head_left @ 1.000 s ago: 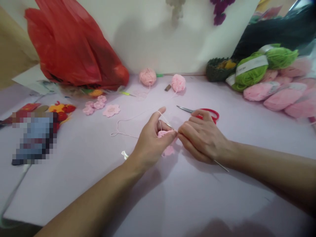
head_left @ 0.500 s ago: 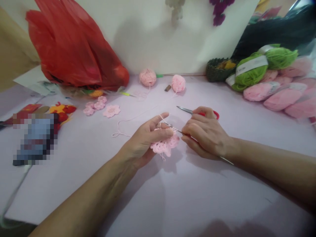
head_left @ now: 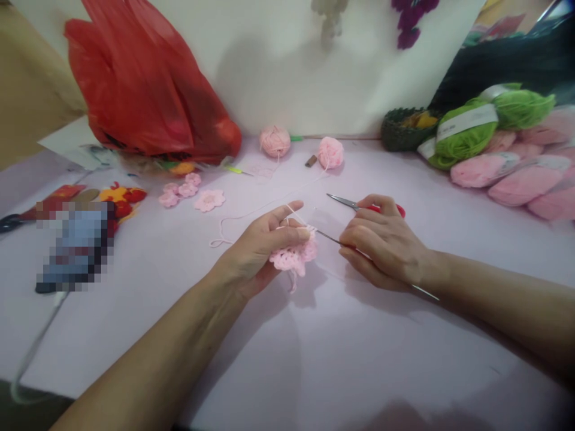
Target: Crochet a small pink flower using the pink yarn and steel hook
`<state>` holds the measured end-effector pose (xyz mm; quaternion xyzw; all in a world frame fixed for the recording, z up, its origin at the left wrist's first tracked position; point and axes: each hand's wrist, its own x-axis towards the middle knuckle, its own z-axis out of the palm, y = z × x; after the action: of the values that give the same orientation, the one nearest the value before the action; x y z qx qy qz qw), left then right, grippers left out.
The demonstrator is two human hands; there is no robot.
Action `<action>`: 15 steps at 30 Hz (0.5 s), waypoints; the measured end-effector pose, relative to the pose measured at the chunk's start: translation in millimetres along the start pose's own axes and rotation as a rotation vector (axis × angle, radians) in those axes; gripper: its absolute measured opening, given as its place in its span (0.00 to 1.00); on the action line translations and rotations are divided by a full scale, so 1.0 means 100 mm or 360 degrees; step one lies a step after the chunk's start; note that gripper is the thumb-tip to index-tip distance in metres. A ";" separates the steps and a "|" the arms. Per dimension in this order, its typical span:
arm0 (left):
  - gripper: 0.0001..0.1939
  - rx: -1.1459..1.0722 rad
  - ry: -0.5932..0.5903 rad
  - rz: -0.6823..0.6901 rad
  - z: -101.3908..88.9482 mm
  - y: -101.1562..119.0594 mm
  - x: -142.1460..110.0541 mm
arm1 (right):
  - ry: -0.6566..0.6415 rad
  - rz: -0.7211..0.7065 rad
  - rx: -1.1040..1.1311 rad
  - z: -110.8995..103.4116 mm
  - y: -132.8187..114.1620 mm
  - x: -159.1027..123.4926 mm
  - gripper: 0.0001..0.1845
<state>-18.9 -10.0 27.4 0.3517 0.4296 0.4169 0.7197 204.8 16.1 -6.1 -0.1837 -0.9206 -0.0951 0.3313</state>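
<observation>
Over the middle of the tabletop (head_left: 314, 359), I find the pink crochet piece (head_left: 291, 258) pinched between the thumb and fingers of the left hand (head_left: 261, 246). A strand of pink yarn (head_left: 294, 212) runs across that hand's raised index finger. The right hand (head_left: 381, 242) is closed around a slim metal hook (head_left: 329, 237), whose tip meets the piece's upper right edge; whether it sits inside a loop is too small for me to tell. Red-handled scissors (head_left: 344, 202) lie behind the right hand, partly hidden by it.

I judge the step in hand to be working a stitch at that edge. In my assessment, the next move calls for a firm left pinch, even tension on the strand and a small turn of the hook; slack yarn could slip off the tip.
</observation>
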 end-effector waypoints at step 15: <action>0.37 0.0045 0.0057 -0.0024 -0.01 0.04 0.01 | -0.0079 0.0032 0.0181 -0.03 0.00 0.01 0.06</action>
<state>-20.6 -7.2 30.0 0.3512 0.4509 0.4116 0.7099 205.5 15.3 -2.6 -0.1762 -0.9306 -0.0346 0.3191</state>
